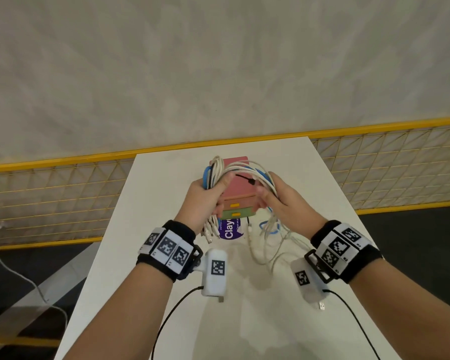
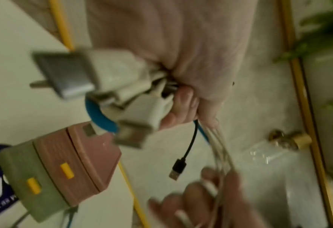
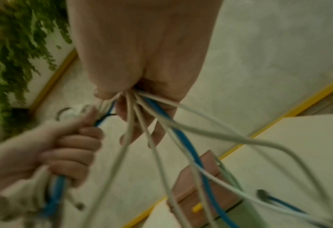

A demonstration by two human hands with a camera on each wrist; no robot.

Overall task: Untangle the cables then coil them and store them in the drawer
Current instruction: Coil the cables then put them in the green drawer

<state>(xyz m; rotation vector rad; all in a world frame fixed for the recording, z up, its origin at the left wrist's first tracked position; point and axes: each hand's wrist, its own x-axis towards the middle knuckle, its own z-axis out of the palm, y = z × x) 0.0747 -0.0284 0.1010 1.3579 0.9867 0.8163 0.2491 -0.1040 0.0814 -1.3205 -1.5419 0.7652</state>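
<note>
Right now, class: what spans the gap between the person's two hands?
In the head view, white and blue cables arc from the left hand to the right hand, above the drawer box.

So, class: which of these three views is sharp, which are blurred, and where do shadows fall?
Head view: sharp, edges bent by the wide lens, soft arm shadows on the table. Left wrist view: plugs smeared. Right wrist view: dim, cables streaked.

You see two hands, left hand and right hand, one small drawer box with two yellow handles, one blue cable, one black cable, several white cables, exact number unclear.
</note>
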